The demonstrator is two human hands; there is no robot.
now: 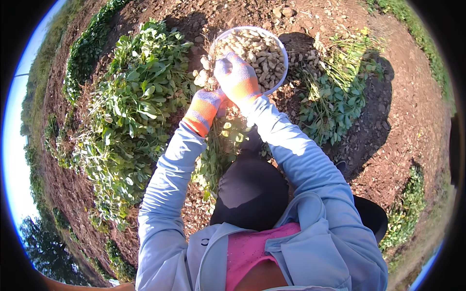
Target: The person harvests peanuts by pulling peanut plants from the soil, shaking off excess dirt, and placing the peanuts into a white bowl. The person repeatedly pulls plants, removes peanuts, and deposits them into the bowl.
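Note:
Both my hands wear orange and grey-purple knit gloves. My left hand (205, 107) is closed round the stems of a peanut plant (213, 157), whose leaves hang down below the fist. Above that fist the plant's roots spread with a cluster of pale pods (205, 75). Fingers curled, my right hand (239, 80) is closed against the pods at the near left rim of a white bucket (286, 60); its fingertips are partly hidden. Picked peanuts (262, 51) fill the bucket nearly to its rim.
A large heap of leafy peanut plants (138, 97) lies on the left. More pulled plants (337, 87), with pods at their far end, lie right of the bucket. Reddish-brown soil (320, 19) with small stones surrounds them. My dark-clad knee (252, 191) is raised below my hands.

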